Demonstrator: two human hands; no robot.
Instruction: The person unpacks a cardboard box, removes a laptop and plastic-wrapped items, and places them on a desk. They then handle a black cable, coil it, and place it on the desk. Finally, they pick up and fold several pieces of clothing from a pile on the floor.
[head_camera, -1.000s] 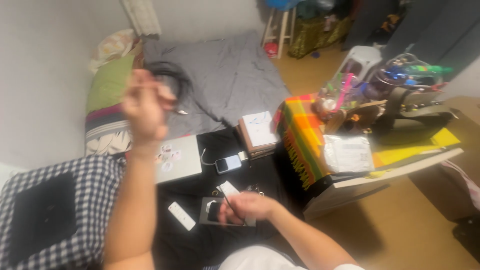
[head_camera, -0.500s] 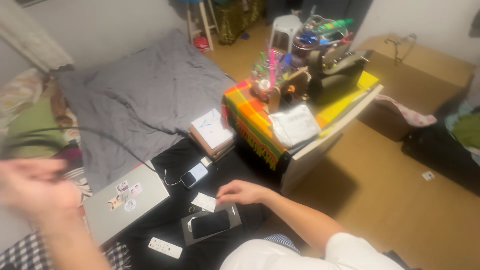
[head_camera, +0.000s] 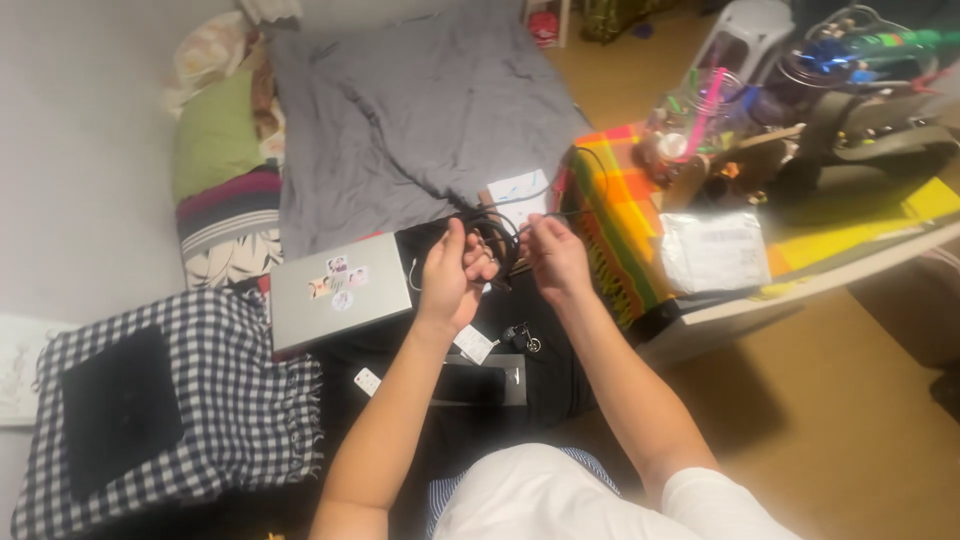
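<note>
1. Head view: both hands meet above the black cloth (head_camera: 545, 365) on the bed. The left hand (head_camera: 452, 275) is closed around a bundle of looped black cable (head_camera: 500, 240), the coil bunched against its fingers.
2. The right hand (head_camera: 556, 258) pinches a strand of the same cable just beside the coil, and a thin length runs from it up toward the striped cloth (head_camera: 612, 215) on the low table.
3. The cable is in the air between the two hands, over the stacked books (head_camera: 518, 190).
4. Left of the hands a silver laptop (head_camera: 335, 297) with stickers lies shut. A checked cloth (head_camera: 175, 400) with a black square on it lies further left.
5. Below the hands, a small white card (head_camera: 475, 343), a dark metal bit (head_camera: 520, 337) and a flat grey box (head_camera: 495, 380) lie on the black cloth.
6. A grey blanket (head_camera: 420, 110) covers the far end of the bed, and pillows (head_camera: 222, 180) lie by the wall.
7. A clear plastic packet (head_camera: 713, 250) lies on the cluttered table.
</note>
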